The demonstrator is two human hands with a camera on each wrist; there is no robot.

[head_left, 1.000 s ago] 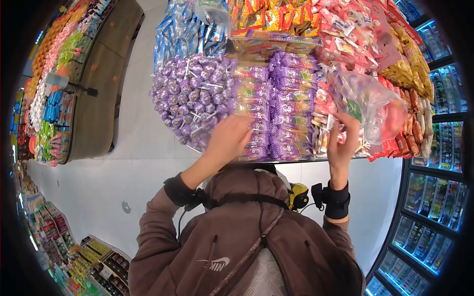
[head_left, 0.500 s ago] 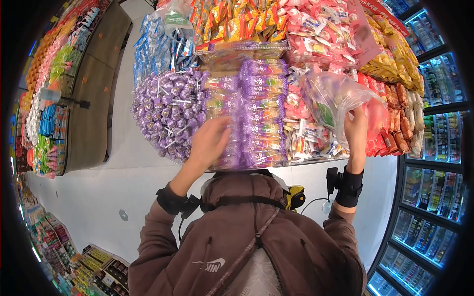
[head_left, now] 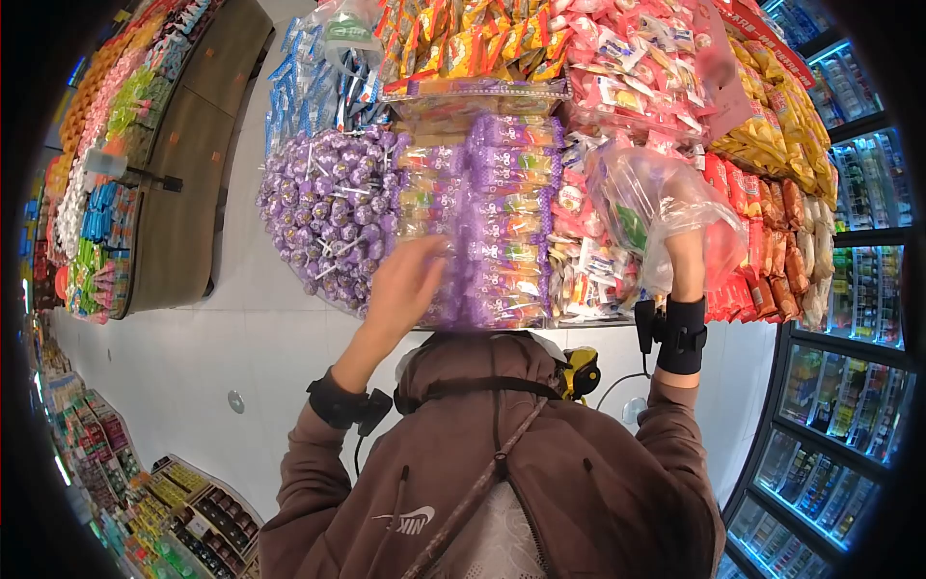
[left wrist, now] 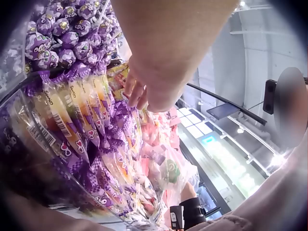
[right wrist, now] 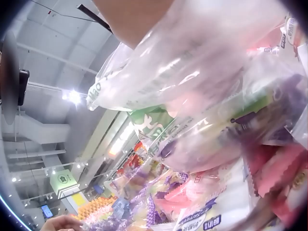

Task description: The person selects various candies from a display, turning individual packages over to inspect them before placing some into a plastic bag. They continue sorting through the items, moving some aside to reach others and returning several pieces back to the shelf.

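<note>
My left hand [head_left: 405,280] hovers over rows of purple-wrapped jelly stick packets [head_left: 516,227], its fingers loosely bent. In the left wrist view those fingers [left wrist: 137,94] hang just above the packets with nothing between them. My right hand [head_left: 686,256] reaches inside a clear plastic bag [head_left: 617,179] with green print, which lies over pink and white wrapped sweets [head_left: 588,265]. Through the film in the right wrist view, a purple and yellow packet [right wrist: 226,122] shows inside the bag. The plastic hides my right fingers, so I cannot tell whether they grip anything.
Purple lollipops [head_left: 328,212] are heaped at the left. Behind lie blue packets [head_left: 299,87], orange-yellow packets [head_left: 473,43] and pink packets [head_left: 627,68]. Red packets [head_left: 743,193] border the bag on the right. A lit drinks cabinet [head_left: 868,280] stands at far right.
My right hand has moved right from above the sweets, then into the plastic bag, which now surrounds it. My left hand has drawn back slightly from the lollipop side and stays over the purple packets.
</note>
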